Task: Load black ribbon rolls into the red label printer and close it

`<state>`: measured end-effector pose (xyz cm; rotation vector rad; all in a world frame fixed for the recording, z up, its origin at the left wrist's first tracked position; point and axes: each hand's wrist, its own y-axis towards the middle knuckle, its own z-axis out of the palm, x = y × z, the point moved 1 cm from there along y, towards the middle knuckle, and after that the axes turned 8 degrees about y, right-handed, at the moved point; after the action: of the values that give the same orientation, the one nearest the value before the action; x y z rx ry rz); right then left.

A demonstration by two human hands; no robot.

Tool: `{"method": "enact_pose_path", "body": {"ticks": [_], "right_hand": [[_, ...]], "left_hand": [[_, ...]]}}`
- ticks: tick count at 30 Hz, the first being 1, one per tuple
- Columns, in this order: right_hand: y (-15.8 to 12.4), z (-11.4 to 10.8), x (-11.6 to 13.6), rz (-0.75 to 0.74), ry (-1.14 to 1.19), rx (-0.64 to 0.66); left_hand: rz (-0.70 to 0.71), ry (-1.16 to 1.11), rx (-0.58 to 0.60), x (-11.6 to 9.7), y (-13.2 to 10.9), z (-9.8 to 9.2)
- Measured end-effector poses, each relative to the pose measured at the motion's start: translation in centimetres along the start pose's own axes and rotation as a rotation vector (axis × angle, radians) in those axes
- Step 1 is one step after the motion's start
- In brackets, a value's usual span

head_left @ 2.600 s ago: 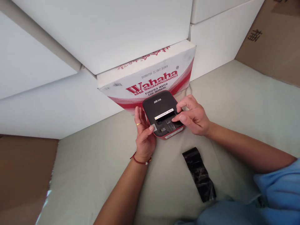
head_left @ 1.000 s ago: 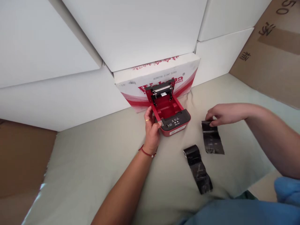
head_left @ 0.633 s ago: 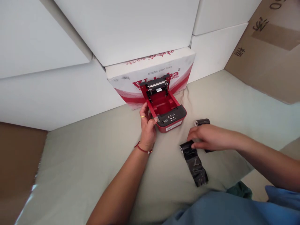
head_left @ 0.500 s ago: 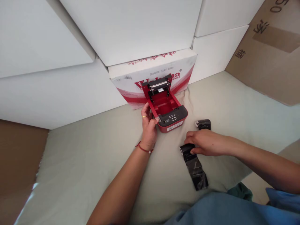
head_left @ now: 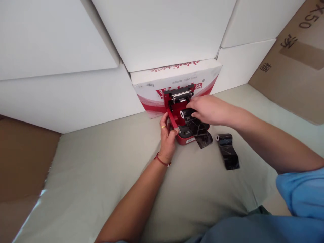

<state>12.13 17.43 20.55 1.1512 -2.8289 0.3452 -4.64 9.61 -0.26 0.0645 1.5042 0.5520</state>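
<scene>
A red and black label printer (head_left: 172,118) sits on the cloth with its lid raised at the back. My left hand (head_left: 167,138) grips its left side, thumb on the front corner and fingers along the wall. In my right hand (head_left: 206,108) is a roll of black film (head_left: 192,123), held over the printer's open bay. The roll's white core faces left, and its loose end hangs over the printer's front edge. A second black roll (head_left: 226,148) lies on the cloth to the right, partly unrolled toward me.
A white and red carton (head_left: 152,96) stands right behind the printer. White boxes (head_left: 164,33) are stacked behind it. Brown cardboard boxes stand at the right (head_left: 298,67) and left (head_left: 22,162). Pale green cloth (head_left: 101,168) covers the surface.
My right hand has lifted the black roll off the cloth and carried it up and left over the printer's bay. My left hand keeps its grip on the printer.
</scene>
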Motion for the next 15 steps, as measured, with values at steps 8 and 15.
{"method": "enact_pose_path", "body": {"ticks": [8,15], "right_hand": [[3.5,2.7,1.7,0.003,-0.099,0.065],[5.4,3.6,1.1,-0.024,-0.085,0.042]], "left_hand": [[0.485,0.572,-0.09,-3.7,-1.8,0.0],[0.671,0.723,-0.033,-3.8,-1.9,0.6]]}}
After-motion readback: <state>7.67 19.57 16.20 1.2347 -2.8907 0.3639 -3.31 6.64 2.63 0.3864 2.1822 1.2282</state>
